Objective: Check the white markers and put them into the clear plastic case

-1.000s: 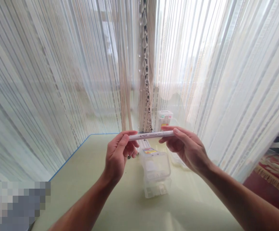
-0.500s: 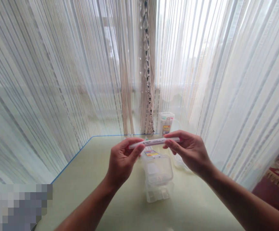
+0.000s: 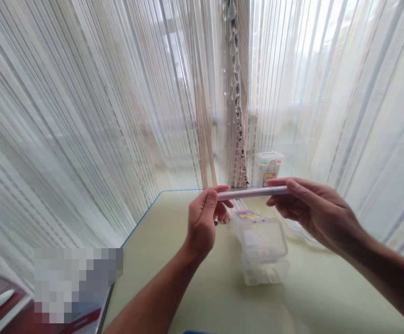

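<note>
A white marker pen (image 3: 252,193) is held level in the air between both hands, its plain side facing me. My left hand (image 3: 203,218) is closed on its left end, thumb on top. At the other end, my right hand (image 3: 309,208) pinches it between thumb and fingers. Below the pen lies an open clear plastic case (image 3: 262,246) with a yellow label near its far end; slim white pens (image 3: 238,204) stick out just beyond it. A small dark-tipped thing (image 3: 216,221) shows under my left fingers; I cannot make out what it is.
A clear upright box (image 3: 270,168) of pens stands at the table's back edge. Another clear plastic piece (image 3: 301,232) lies by my right wrist. Behind the pale green table (image 3: 146,287) hang string curtains (image 3: 135,93) and a beaded strand (image 3: 236,83). A pixelated patch covers something at the lower left.
The pen has turned, so its printed label no longer faces me. My left thumb has moved onto the top of it. The whole view has shifted, with the table and cases now further right.
</note>
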A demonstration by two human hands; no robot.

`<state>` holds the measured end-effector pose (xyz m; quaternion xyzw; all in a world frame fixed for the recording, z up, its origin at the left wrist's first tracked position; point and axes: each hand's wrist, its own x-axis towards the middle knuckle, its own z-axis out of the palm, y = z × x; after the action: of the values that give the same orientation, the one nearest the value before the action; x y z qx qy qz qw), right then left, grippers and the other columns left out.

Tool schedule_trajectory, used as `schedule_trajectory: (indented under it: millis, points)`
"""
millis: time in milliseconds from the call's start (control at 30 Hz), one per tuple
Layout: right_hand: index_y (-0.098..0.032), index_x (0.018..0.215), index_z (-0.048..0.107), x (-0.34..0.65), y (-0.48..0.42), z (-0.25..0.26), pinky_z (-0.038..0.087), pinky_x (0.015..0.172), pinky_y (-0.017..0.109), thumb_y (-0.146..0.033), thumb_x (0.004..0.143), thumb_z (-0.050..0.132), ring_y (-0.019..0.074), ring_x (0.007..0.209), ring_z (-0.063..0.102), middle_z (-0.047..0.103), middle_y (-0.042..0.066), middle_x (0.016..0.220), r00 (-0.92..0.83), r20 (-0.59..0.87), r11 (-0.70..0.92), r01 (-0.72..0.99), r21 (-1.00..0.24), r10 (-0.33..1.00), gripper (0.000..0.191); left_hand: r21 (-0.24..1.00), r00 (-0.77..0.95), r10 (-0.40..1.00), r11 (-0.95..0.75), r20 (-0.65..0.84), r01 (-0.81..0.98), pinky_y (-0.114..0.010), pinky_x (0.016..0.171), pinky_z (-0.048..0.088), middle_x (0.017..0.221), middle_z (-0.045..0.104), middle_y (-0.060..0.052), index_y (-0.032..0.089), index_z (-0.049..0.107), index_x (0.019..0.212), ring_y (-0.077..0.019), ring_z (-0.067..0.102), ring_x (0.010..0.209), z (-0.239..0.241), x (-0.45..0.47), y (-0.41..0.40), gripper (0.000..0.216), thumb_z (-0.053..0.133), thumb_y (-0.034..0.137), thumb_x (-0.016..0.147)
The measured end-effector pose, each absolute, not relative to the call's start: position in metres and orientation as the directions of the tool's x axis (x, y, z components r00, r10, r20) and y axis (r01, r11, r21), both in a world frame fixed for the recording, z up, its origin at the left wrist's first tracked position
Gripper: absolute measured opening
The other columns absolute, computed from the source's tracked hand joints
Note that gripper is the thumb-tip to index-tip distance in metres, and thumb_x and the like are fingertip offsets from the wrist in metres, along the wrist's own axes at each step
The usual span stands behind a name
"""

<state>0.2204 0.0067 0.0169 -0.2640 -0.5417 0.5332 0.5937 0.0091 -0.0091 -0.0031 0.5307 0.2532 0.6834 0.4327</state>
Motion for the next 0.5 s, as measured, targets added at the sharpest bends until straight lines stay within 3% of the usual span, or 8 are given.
schedule_trajectory:
  millis: [200,500]
  points:
    - [-0.019,0.098,0.079,0.2200,0.0082,0.0128,0.038,0.043,0.022,-0.045,0.089,0.073,0.0107,0.048,0.056,0.076,0.010,0.070,-0.172,0.454,0.391,-0.304,-0.869,0.874,0.029,0.833,-0.075,0.867,-0.494,0.492,-0.249,-0.022,0.044,0.040,0.060,0.059,0.001,0.011,0.073,0.095,-0.0076,0.044,0.046,-0.0018,0.0083,-0.0069,0.033,0.067,0.044,0.089]
    - [-0.016,0.079,0.076,0.2172,0.0062,0.0161,0.041,0.041,0.019,-0.030,0.073,0.088,0.0091,0.045,0.057,0.073,0.005,0.059,-0.114,0.556,0.532,-0.184,-0.827,0.824,0.020,0.861,-0.020,0.866,-0.499,0.500,-0.094,-0.017,0.039,0.031,0.048,0.051,0.006,0.011,0.074,0.090,-0.0047,0.043,0.040,-0.0060,0.0062,-0.0092,0.027,0.079,0.036,0.081]
